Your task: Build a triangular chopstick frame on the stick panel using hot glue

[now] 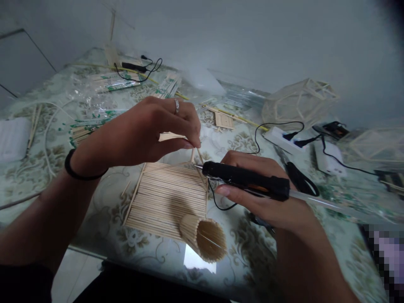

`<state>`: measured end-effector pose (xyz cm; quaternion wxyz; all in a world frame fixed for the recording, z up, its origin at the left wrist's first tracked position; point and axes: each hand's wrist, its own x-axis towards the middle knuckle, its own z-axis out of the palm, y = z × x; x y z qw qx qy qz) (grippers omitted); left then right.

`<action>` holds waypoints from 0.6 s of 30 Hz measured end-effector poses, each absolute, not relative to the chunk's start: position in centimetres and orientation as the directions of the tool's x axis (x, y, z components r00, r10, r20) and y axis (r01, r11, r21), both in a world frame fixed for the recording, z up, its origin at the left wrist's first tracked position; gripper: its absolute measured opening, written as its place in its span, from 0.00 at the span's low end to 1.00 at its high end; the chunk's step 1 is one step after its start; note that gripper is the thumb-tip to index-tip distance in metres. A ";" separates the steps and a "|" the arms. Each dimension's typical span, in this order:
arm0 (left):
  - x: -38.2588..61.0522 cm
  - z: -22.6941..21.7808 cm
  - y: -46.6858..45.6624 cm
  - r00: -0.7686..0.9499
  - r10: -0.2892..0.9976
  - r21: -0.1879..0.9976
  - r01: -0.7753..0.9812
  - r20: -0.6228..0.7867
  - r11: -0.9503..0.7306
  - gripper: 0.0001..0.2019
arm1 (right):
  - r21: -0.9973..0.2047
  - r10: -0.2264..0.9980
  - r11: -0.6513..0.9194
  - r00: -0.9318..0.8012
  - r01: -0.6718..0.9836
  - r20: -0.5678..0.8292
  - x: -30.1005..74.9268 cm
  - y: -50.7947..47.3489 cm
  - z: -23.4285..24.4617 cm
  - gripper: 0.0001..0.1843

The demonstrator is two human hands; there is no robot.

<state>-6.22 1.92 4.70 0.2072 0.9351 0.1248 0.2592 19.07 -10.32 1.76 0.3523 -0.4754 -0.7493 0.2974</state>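
My left hand (151,128) is closed in a pinch on thin wooden sticks (193,155) standing at the far edge of a flat panel of sticks (168,198). It wears a ring and a black wristband. My right hand (268,198) grips a black glue gun (246,180) with a clear glue stick out the back; its metal tip points left at the base of the pinched sticks. A cylinder made of sticks (203,236) lies on the panel's near corner.
The table has a floral cover under glass (104,223). On it lie packets of sticks (116,82), a small stick panel (224,120), a white power strip with black cables (282,139), black scissors (298,176), and a stick-frame polyhedron (299,103).
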 end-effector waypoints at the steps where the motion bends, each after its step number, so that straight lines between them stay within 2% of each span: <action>1: -6.3 4.8 1.9 0.831 0.342 0.444 0.130 0.439 -0.887 0.07 | -0.777 0.921 0.375 -0.303 0.506 0.247 19.1 -10.3 1.8 0.20; 6: -6.5 5.6 2.1 0.794 0.301 0.339 0.127 0.528 -0.932 0.09 | -0.755 0.901 0.412 -0.353 0.510 0.253 19.4 -10.2 2.0 0.21; 10: -6.9 6.1 1.8 0.726 0.334 0.295 0.187 0.601 -0.937 0.10 | -0.743 0.905 0.369 -0.399 0.559 0.149 19.7 -10.1 2.0 0.21; 14: -8.0 5.9 1.2 0.583 0.477 0.405 0.261 0.657 -0.876 0.17 | -0.732 0.898 0.302 -0.440 0.611 0.004 20.1 -10.5 1.8 0.18; 18: -8.8 5.2 0.4 0.536 0.582 0.528 0.271 0.612 -0.805 0.28 | -0.744 0.884 0.296 -0.466 0.599 -0.024 21.0 -11.3 1.2 0.17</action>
